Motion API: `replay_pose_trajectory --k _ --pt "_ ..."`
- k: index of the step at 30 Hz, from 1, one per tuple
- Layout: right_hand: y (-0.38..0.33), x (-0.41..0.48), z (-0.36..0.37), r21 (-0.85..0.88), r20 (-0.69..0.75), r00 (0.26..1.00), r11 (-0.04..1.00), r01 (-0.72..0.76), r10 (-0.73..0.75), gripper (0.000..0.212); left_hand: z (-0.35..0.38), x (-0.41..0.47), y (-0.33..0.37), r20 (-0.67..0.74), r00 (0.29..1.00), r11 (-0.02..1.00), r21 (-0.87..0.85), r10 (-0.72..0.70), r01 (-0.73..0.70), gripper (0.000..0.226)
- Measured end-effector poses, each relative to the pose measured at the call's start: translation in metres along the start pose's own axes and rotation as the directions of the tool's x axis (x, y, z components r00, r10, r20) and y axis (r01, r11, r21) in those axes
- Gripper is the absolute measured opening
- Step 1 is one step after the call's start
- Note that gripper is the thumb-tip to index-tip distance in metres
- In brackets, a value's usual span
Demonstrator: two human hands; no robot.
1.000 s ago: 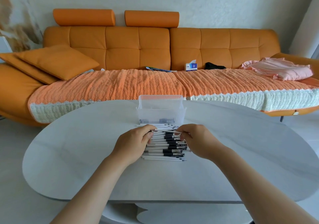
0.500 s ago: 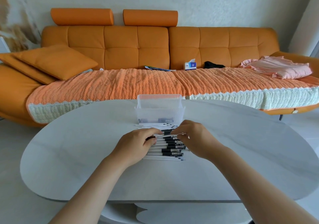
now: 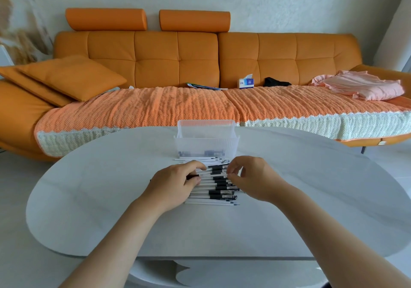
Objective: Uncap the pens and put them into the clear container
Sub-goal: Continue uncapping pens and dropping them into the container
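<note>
Orange sofa (image 3: 155,54) across the back, white oval table (image 3: 111,199) in front, and all the action sits at the table's middle. The clear container (image 3: 206,146) stands at the far side with a few dark bits in the bottom, too small to name. The pile of pens (image 3: 213,193) lies just in front of it, stacked crosswise between the hands. The left hand (image 3: 175,183) has thumb and fingers curled round the barrel end of one pen (image 3: 213,174), and the right hand (image 3: 255,176) pinches at its cap end, as best I can tell. The trick now, I'd say, is a firm left-hand hold, a straight pull along the barrel, and lifting clear first so the stack doesn't scatter.
</note>
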State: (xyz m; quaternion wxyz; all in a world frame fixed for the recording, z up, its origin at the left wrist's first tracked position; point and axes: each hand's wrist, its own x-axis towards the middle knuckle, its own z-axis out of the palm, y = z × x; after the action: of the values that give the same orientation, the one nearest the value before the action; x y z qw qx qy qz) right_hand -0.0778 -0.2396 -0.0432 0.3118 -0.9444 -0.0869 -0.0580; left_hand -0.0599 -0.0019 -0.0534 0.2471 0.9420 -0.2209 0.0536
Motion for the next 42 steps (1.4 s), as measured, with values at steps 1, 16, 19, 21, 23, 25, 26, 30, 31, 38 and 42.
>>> replay_pose_trajectory --k 1,16,19,21,23,25,26,30,31,38,42 --pt "-0.002 0.000 0.002 0.027 0.004 1.000 1.000 0.010 -0.010 0.010 0.000 0.000 0.001 0.002 1.000 1.000 -0.006 0.004 -0.004 0.024" --pt "-0.009 0.002 0.014 0.110 -0.005 1.000 0.994 0.015 -0.015 0.009 0.012 0.010 0.018 -0.027 0.994 0.994 0.020 0.106 -0.105 0.013" --pt "-0.006 0.000 0.009 -0.012 0.014 1.000 1.000 0.018 -0.018 0.007 0.013 0.011 0.023 -0.047 0.993 0.994 0.021 0.110 -0.109 0.008" --pt "-0.004 -0.002 0.006 -0.073 0.018 0.999 0.996 0.045 -0.044 0.008 0.015 0.012 0.027 -0.058 0.992 0.993 0.028 0.115 -0.114 0.007" --pt "-0.003 -0.004 0.003 -0.096 0.023 0.997 0.993 0.071 -0.069 0.008 0.018 0.013 0.032 -0.074 0.989 0.992 0.034 0.127 -0.125 0.007" --pt "-0.001 -0.005 0.001 -0.081 0.029 0.997 0.994 0.073 -0.071 0.008 0.021 0.015 0.036 -0.104 0.982 0.987 0.049 0.160 -0.156 0.006" --pt "0.001 -0.005 -0.001 -0.060 0.033 0.998 0.996 0.064 -0.062 0.008 0.023 0.017 0.039 -0.120 0.976 0.983 0.060 0.180 -0.174 0.006" --pt "0.007 -0.008 -0.007 0.108 0.065 0.998 0.994 -0.004 -0.003 0.013 0.029 0.022 0.045 -0.186 0.937 0.952 0.133 0.296 -0.274 0.005" --pt "0.008 -0.008 -0.009 0.159 0.079 0.997 0.987 -0.030 0.018 0.013 0.030 0.023 0.047 -0.201 0.922 0.939 0.165 0.331 -0.301 0.006" --pt "0.017 -0.013 -0.021 0.352 0.182 0.975 0.918 -0.184 0.126 0.019 0.039 0.031 0.061 -0.211 0.886 0.904 0.217 0.413 -0.369 0.010" --pt "0.020 -0.016 -0.023 0.036 0.049 0.998 0.999 -0.041 0.039 0.019 0.042 0.034 0.068 -0.089 0.984 0.985 -0.066 0.155 -0.161 0.008"
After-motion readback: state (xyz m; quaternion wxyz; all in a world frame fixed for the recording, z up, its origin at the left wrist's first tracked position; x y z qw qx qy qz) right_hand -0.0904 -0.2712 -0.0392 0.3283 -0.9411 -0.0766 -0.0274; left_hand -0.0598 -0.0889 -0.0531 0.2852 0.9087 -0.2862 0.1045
